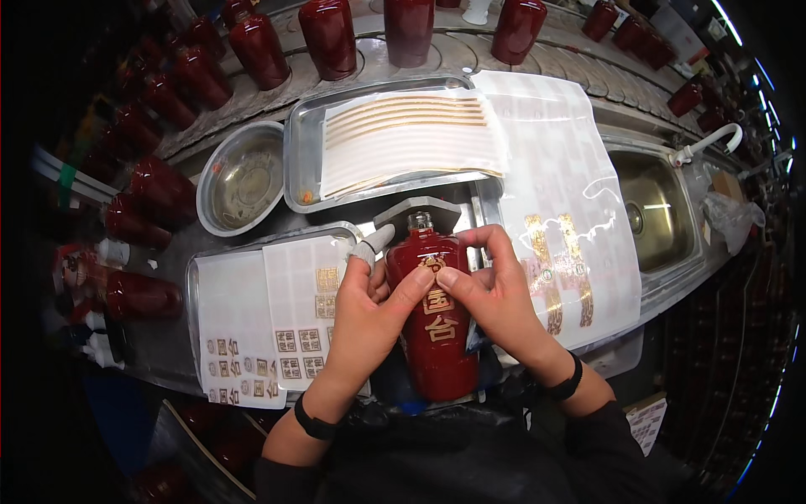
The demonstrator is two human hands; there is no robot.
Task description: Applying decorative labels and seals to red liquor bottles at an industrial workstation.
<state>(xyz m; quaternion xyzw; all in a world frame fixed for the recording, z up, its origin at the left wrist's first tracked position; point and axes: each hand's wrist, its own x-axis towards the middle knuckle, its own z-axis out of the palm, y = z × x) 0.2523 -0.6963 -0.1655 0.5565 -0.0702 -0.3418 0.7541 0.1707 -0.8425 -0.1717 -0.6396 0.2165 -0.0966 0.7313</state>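
A dark red glossy bottle with gold characters down its front lies tilted before me, its clear threaded neck pointing away. My left hand grips its left side, thumb pressed on a gold decal near the shoulder. A grey-white cover wraps that hand's forefinger. From the other side my right hand holds the bottle, its thumb tip meeting the left one on the same decal. Behind the neck sits a grey angled rest. The fingers under the bottle are partly hidden.
Decal sheets lie on a left tray, on a far tray and as a wet sheet at right. A metal bowl stands far left. A sink with a white faucet is right. Red bottles line a conveyor.
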